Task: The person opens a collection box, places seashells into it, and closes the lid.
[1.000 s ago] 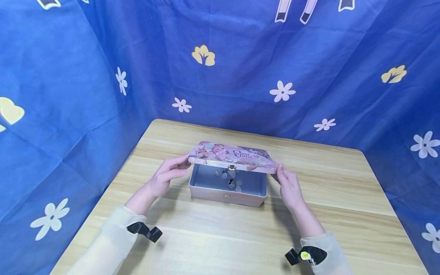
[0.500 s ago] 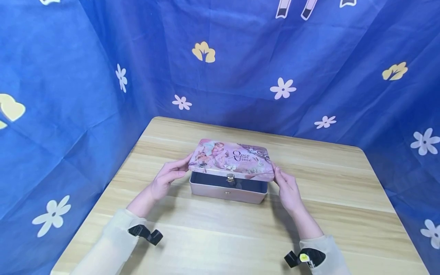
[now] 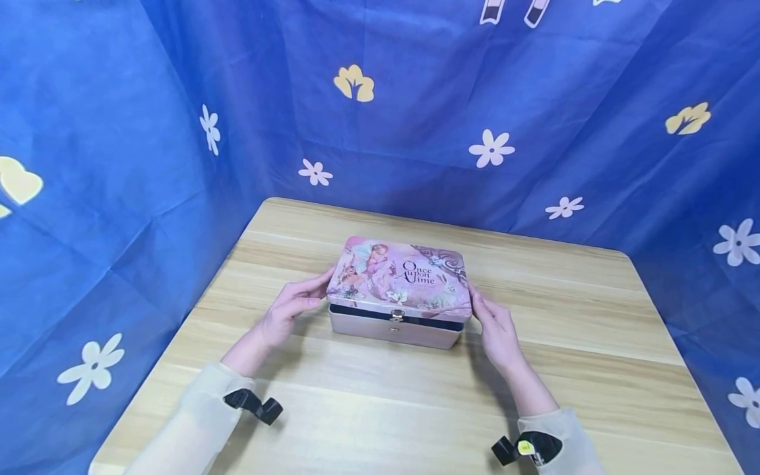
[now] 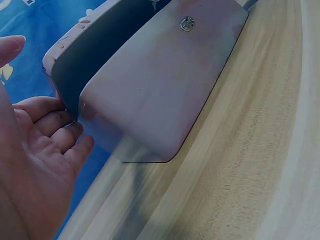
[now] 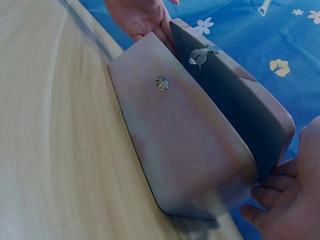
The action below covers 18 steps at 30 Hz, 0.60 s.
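Observation:
In the head view a tin box point(image 3: 394, 330) in pale pink stands on the table. Its hinged lid point(image 3: 380, 277), printed with fairies and "Once upon a Time", is tilted up, leaving a narrow dark gap at the front. A metal clasp point(image 5: 199, 54) hangs from the lid's front edge above a small catch point(image 5: 162, 83) on the box wall. My left hand point(image 3: 291, 310) has its fingertips at the lid's left side, thumb apart. My right hand point(image 3: 495, 330) touches the lid's right side with its fingers. The inside is mostly hidden.
The box sits towards the back middle of a light wood table point(image 3: 380, 409). Blue cloth point(image 3: 415, 132) with white flowers and yellow shapes hangs behind and at both sides. A black wrist camera point(image 3: 255, 404) is strapped over the left sleeve, another camera point(image 3: 528, 447) over the right.
The lid has come down from a wide gap that showed the box's inside to a narrow slit. Both hands have lowered slightly with it, keeping to the lid's sides.

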{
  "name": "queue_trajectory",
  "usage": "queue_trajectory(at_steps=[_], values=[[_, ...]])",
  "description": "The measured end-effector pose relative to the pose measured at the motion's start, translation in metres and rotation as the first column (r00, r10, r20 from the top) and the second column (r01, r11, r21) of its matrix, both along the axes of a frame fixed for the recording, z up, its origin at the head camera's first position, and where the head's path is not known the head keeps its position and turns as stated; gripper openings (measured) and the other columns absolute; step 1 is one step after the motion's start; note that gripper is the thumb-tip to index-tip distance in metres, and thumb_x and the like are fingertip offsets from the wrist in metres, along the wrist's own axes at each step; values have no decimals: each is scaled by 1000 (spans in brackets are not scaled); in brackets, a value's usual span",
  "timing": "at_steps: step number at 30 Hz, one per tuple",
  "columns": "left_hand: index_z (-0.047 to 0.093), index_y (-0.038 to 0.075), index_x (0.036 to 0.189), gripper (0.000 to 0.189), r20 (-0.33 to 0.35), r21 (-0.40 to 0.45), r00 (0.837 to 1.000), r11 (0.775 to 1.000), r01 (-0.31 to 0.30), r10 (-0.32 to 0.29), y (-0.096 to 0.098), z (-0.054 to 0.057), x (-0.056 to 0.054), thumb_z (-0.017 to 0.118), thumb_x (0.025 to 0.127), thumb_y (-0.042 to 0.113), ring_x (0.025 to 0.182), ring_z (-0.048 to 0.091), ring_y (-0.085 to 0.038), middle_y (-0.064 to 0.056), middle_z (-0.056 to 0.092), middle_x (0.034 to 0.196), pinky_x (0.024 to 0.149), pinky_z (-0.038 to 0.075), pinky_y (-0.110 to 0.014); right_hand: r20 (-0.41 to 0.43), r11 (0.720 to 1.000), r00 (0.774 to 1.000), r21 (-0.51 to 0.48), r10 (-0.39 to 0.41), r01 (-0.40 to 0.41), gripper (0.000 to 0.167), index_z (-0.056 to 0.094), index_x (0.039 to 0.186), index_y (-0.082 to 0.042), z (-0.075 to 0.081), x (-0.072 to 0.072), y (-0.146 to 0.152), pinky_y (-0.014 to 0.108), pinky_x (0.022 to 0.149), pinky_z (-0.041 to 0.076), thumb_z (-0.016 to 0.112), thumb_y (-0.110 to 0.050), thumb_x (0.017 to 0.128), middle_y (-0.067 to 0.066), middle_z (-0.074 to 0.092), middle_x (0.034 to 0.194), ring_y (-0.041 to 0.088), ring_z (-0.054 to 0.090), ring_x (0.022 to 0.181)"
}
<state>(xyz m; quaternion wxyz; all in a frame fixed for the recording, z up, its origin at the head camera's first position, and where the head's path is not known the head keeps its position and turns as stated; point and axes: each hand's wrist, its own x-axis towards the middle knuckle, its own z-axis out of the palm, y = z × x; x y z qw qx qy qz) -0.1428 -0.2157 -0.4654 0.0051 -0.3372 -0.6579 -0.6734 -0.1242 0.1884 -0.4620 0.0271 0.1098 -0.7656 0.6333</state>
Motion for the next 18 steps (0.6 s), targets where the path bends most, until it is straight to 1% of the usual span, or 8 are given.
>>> queue_trajectory(at_steps=[3,6,10,13,15,18], values=[[29,-28,144,53,5,3,1000,1000,0,0,0,-2,0,37,95,-9,146,46,-16,-45,26,153,119,36,-27,-8,1000,1000,-1,-2,2,47,54,141,17,-3,0,0,17,116,34,36,-19,117,23,44,158,39,39,149],[30,-29,143,53,2,7,1000,1000,4,-4,0,-3,1,39,96,-9,146,46,-19,-47,25,152,119,35,-28,-14,1000,1000,23,-13,14,45,56,140,16,-4,0,-1,20,117,34,38,-18,117,22,46,157,38,41,149],[31,-29,143,52,-2,-4,1000,1000,-14,14,1,-4,2,40,96,-8,147,45,-20,-46,27,152,120,34,-30,-7,997,999,69,-43,43,42,54,144,12,-6,1,-2,30,121,33,42,-17,116,20,48,156,37,44,147],[32,-27,145,52,14,-23,999,999,-38,38,2,-4,3,41,97,-8,147,45,-18,-44,29,154,121,34,-30,-1,995,999,82,-50,50,42,51,148,10,-6,2,-3,36,122,31,48,-15,114,19,48,156,37,44,147],[34,-25,146,52,32,-40,998,997,-61,62,2,-4,4,42,98,-7,146,45,-17,-41,32,154,120,34,-29,4,995,999,80,-52,52,43,50,149,9,-7,1,-4,35,121,31,51,-13,113,19,48,155,36,44,147],[39,-20,148,50,78,-90,988,988,-124,131,3,-4,6,46,101,-4,146,45,-30,-34,38,156,119,34,-25,5,997,999,65,-46,45,44,49,150,9,-9,1,-5,25,119,33,54,-12,112,19,48,155,35,43,148]])
